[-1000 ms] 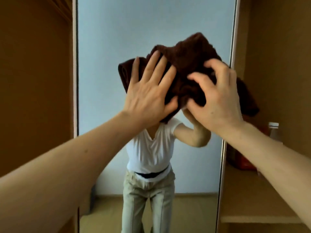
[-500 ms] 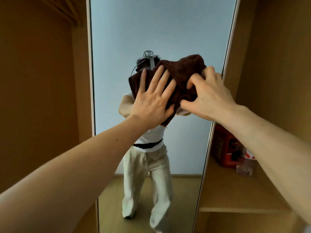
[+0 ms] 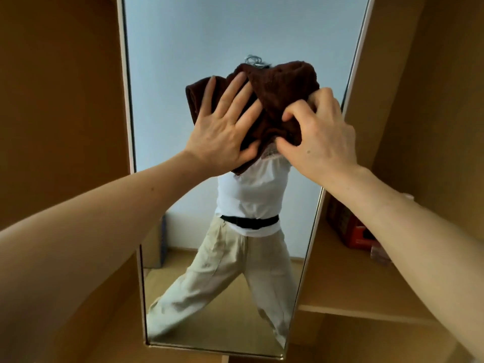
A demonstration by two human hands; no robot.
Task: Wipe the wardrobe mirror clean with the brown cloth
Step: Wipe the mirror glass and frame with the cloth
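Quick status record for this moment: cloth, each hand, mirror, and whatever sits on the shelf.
cloth: brown cloth bunched against the mirror's upper middle
left hand: left hand flat, fingers spread, pressing the cloth
right hand: right hand curled, gripping the cloth's lower folds
mirror: mirror upright in a pale frame, reflecting the person
shelf: wooden shelf at right, holding a red box

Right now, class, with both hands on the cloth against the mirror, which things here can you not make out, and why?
Head view, the only one:
- Glass behind the brown cloth: covered by it, the left hand and the right hand.
- Mirror top: cut off by the picture's upper edge.
- Red box on the shelf: partly behind the right forearm, label blurred.
- Smears on the mirror: too faint to judge.
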